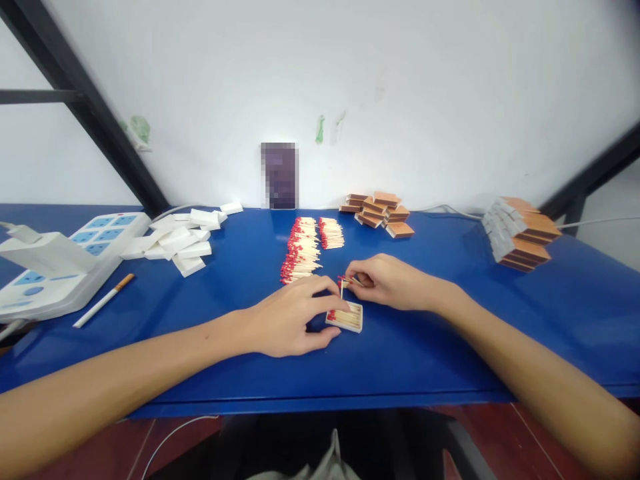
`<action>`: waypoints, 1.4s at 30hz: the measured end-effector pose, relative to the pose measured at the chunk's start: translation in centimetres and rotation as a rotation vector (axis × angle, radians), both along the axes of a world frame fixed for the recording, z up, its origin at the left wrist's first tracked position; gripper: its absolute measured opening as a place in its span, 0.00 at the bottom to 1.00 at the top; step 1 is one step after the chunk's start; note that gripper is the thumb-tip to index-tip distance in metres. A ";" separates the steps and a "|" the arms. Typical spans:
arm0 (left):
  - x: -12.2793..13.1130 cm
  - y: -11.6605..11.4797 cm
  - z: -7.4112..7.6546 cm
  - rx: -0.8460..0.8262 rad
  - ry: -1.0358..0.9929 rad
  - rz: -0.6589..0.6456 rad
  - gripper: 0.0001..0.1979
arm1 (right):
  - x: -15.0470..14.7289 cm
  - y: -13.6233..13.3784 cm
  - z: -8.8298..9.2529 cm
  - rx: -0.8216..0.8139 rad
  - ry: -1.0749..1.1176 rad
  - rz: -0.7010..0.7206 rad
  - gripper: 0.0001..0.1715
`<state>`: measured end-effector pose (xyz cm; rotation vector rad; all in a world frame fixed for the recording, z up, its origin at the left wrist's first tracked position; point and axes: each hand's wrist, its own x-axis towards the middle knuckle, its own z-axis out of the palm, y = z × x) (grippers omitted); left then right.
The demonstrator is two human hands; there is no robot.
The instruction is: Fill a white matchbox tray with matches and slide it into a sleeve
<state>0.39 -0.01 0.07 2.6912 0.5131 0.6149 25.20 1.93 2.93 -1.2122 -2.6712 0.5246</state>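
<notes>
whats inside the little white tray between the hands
The white tray holds matches lying side by side, red heads toward the left. Fingers of the left hand cover its far left part, so whatever lies beneath them is hidden.
</notes>
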 end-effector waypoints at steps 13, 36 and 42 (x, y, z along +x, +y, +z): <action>0.0 0.0 0.1 0.011 -0.031 -0.040 0.17 | -0.5 -0.3 -0.4 0.023 0.022 0.036 0.05; 0.1 -0.1 0.2 -0.032 -0.062 -0.076 0.18 | -0.1 -0.1 -0.6 -0.125 0.183 0.002 0.10; 0.0 -0.1 0.1 -0.006 -0.063 -0.060 0.18 | 0.0 -0.3 0.0 -0.227 0.320 -0.022 0.17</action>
